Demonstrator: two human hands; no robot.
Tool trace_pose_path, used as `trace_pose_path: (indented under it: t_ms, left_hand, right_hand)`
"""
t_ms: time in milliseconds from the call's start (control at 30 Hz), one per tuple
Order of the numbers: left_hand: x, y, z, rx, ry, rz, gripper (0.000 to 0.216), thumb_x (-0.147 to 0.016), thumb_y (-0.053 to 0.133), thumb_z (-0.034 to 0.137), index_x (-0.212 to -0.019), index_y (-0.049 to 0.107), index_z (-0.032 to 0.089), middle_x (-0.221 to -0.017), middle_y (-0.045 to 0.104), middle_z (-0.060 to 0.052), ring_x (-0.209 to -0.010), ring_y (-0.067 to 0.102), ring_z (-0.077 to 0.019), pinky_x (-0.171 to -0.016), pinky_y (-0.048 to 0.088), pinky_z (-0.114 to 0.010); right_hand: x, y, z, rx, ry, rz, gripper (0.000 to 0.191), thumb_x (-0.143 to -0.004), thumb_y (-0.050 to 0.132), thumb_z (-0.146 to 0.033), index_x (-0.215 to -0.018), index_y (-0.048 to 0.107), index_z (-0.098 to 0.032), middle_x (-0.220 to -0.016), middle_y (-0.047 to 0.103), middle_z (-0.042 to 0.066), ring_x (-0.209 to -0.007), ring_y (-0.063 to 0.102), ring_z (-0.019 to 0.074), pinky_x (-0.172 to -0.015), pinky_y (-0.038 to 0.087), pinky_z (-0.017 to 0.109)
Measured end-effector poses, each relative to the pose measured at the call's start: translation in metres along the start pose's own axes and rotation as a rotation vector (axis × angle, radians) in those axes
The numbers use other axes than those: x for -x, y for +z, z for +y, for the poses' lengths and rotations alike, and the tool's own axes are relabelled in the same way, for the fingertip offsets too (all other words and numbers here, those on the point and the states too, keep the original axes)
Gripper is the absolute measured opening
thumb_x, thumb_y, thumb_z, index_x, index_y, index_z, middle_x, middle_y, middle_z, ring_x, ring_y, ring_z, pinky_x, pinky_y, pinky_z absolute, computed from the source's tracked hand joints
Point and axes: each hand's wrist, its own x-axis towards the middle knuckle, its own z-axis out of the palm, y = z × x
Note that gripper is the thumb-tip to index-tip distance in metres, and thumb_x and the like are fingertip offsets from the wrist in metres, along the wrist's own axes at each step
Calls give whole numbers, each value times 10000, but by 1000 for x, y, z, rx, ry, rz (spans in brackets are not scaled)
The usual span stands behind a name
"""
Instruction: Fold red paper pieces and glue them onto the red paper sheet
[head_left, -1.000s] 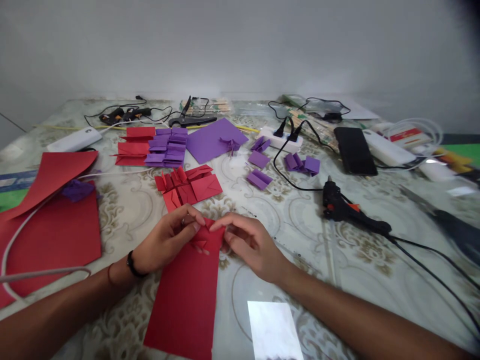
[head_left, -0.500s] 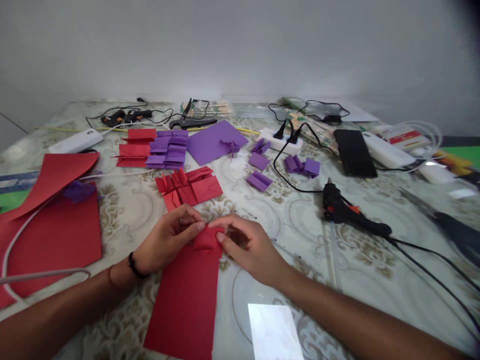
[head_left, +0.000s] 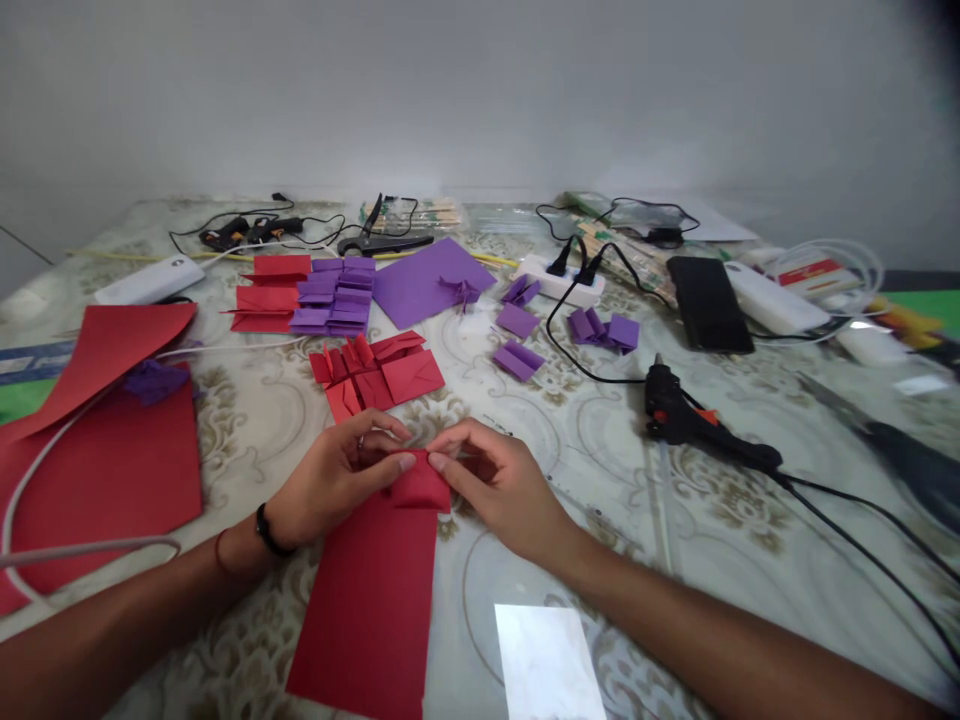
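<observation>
A small folded piece of red paper (head_left: 420,487) is pinched at its top edge between both hands. My left hand (head_left: 341,475) grips its upper left with thumb and fingers; a ring and a black wristband show on that side. Closed on the upper right is my right hand (head_left: 506,490), its thumb tip pressing the edge. Under the piece lies a long red paper strip (head_left: 367,610), flat on the table. Just beyond the hands sits a group of folded red paper pieces (head_left: 379,375). The fingertips behind the paper are partly hidden.
A black glue gun (head_left: 705,425) rests at the right, its cord trailing. Scissors (head_left: 900,450), a phone (head_left: 710,305) and a power strip (head_left: 562,283) lie beyond. Large red sheets (head_left: 135,470) fill the left. Purple folded pieces (head_left: 337,297) and a purple sheet (head_left: 431,280) lie farther back.
The top of the small red piece has been folded over into a neater, straighter edge. Both hands have shifted only slightly, the right thumb moving up to that edge.
</observation>
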Motion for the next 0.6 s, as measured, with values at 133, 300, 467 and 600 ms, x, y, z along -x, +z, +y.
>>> trace_pose_path:
  t_ms: [133,300,467,600]
  left_hand:
    - [0,-1,2,-124,-15,-59,240,-896,702,365,-1012,741,158,-838,733,-37,-692,614,-133,-614,455,-221]
    - [2,-3,2,-188,13,-80,253,-931,654,382,-974,774,164,-840,737,-38,-717,623,-144,-644,466,-233]
    - [3,-4,4,-241,36,-95,255,-951,629,367,-933,773,158,-766,723,-20,-663,608,-130,-611,445,-221]
    - [2,-4,6,-274,39,-102,260,-957,620,363,-874,754,156,-696,696,-1,-621,578,-117,-581,417,-210]
  right_hand:
    - [1,1,3,-32,-29,10,67,-927,676,-266,-976,703,-229,-838,702,-3,-763,649,139,-697,503,251]
    - [1,2,5,-45,-15,24,107,-916,693,-271,-1017,686,-237,-844,714,-3,-769,668,147,-706,519,262]
    - [2,3,4,-38,-31,39,98,-915,694,-256,-1011,686,-235,-800,723,-10,-726,671,142,-681,513,256]
    - [3,4,5,-30,-35,52,100,-910,702,-247,-1006,678,-230,-794,727,-12,-723,676,142,-683,511,253]
